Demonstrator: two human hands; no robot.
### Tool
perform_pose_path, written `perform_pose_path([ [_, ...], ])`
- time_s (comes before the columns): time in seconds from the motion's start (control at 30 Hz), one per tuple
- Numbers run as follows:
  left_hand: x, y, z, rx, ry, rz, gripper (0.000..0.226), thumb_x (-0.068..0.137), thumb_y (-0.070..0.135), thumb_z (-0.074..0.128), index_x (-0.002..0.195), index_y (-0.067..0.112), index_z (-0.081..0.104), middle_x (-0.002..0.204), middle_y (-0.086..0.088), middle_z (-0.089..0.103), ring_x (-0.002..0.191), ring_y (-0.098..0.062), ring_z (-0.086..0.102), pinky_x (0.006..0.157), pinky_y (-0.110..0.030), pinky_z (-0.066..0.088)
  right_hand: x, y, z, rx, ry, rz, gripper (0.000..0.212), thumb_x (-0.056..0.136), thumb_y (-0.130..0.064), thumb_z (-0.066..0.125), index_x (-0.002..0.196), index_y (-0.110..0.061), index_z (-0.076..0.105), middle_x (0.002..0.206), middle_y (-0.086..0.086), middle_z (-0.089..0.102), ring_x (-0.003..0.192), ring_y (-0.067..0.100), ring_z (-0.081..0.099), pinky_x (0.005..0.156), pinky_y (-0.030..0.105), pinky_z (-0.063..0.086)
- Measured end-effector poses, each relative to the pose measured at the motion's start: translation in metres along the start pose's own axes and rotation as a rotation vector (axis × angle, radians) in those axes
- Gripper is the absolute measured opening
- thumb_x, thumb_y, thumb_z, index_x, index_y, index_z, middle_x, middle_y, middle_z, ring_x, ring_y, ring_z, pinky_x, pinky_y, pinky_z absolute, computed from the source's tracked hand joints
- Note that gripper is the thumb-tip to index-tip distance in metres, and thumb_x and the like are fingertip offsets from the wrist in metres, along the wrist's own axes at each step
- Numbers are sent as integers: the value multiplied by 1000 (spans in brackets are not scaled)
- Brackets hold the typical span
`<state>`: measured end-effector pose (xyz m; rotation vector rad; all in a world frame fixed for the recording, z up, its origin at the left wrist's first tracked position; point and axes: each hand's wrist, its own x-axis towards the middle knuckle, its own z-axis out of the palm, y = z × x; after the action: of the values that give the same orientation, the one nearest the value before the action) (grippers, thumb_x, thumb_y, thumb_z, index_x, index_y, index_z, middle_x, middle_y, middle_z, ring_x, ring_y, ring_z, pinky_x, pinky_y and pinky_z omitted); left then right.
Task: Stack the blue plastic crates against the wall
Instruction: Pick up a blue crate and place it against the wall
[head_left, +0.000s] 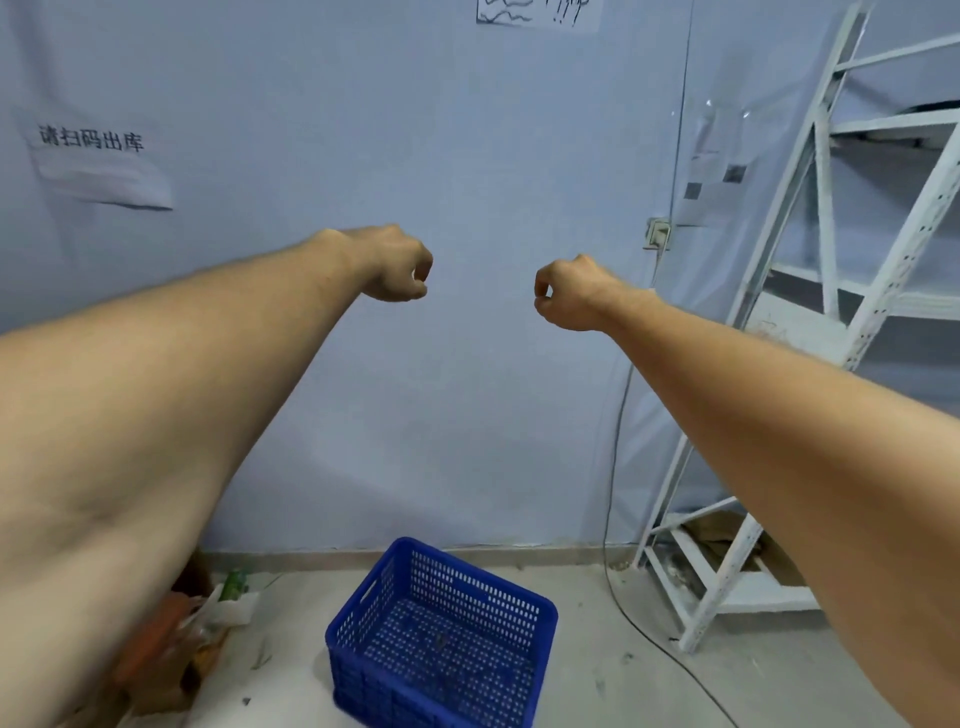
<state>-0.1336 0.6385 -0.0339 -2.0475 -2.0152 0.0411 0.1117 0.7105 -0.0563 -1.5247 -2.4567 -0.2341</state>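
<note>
Both arms are extended forward at roughly chest height, toward the wall (467, 156). The left hand (397, 265) is closed into a loose fist, fingers curled to the thumb, with nothing in it; the right hand (563, 293) is closed the same way and is likewise empty. The hands are well apart from each other and from any crate. One blue plastic crate (441, 634) stands upright on the floor (623, 686) below the hands, open side up, empty apart from a small dark scrap on its perforated base. Its far corner lies near the skirting, but the crate sits at an angle to the wall — not squared against it. No second crate is in view, so no stack exists within the frame. Judged from this, the task is at an early stage: a base crate is placed, or nearly placed, and the hands are between grasps. The next move probably calls for one of two actions — lowering both hands to the crate's rim or the handle slot in its left side to square it to the wall, or turning to fetch another crate. Note the cable (615, 519) hanging down the wall to the floor just right of the crate, the white shelving frame (810, 218) beyond it, and the debris (197, 639) on the left; all three limit clearance for setting a crate down.
</note>
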Motion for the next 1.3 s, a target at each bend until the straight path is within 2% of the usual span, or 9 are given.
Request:
perform_pose_path([
  [0.33,169,-25,97,-42,-103,24,20,95,45,49,106,32,60,121,-5,63,111,-32,60,93,-49,53,141,38,93,38,-89,58,28,96,-27,52,119,-19,66,116,8,52,101,34,62,91,43,56],
  [0.5,269,-18,202,-83,-166,43,20,95,42,49,106,30,62,121,-7,64,113,-33,59,94,-48,52,219,80,203,94,-150,100,29,95,-28,52,118,-18,67,120,10,59,111,34,61,91,41,55],
  [0.83,319,35,530,-172,-609,133,37,104,33,44,130,15,63,134,-12,62,127,-34,53,93,-37,44,188,110,561,146,-743,162,23,88,-31,49,105,-27,66,128,10,63,113,37,60,96,45,54],
  [1.0,298,47,730,-212,-821,167,33,101,32,46,117,12,67,122,-14,67,112,-35,60,86,-40,49,122,102,729,147,-1041,139,28,92,-39,53,114,-31,68,124,8,66,115,33,61,94,40,52],
  [1.07,292,51,808,-219,-856,159,35,103,31,44,118,9,66,121,-16,68,110,-37,62,89,-42,52,92,104,794,161,-1140,157,22,94,-41,53,107,-31,67,115,5,65,108,30,62,93,42,53],
  [1.17,277,56,912,-263,-886,38,36,101,31,44,124,8,60,113,-15,63,97,-35,60,79,-44,52,46,118,883,187,-1205,260,19,92,-37,49,78,-24,54,88,3,63,87,28,59,76,37,51],
  [1.2,270,55,941,-284,-895,-70,35,99,30,48,123,6,58,104,-14,58,89,-33,58,72,-41,50,30,124,907,175,-1196,322,19,90,-36,50,78,-22,52,87,7,63,85,31,59,72,37,50],
  [1.27,256,44,993,-335,-901,-393,38,93,28,57,120,3,57,97,-14,56,83,-32,59,70,-39,52,-5,133,944,122,-1084,517,17,91,-26,56,100,-12,51,104,18,62,92,40,60,78,41,52],
  [1.3,249,35,1016,-376,-900,-553,46,88,29,61,123,0,55,102,-15,60,88,-34,63,74,-40,56,-27,137,961,103,-1011,690,30,90,-20,58,115,-9,46,115,23,56,102,46,59,85,46,51],
])
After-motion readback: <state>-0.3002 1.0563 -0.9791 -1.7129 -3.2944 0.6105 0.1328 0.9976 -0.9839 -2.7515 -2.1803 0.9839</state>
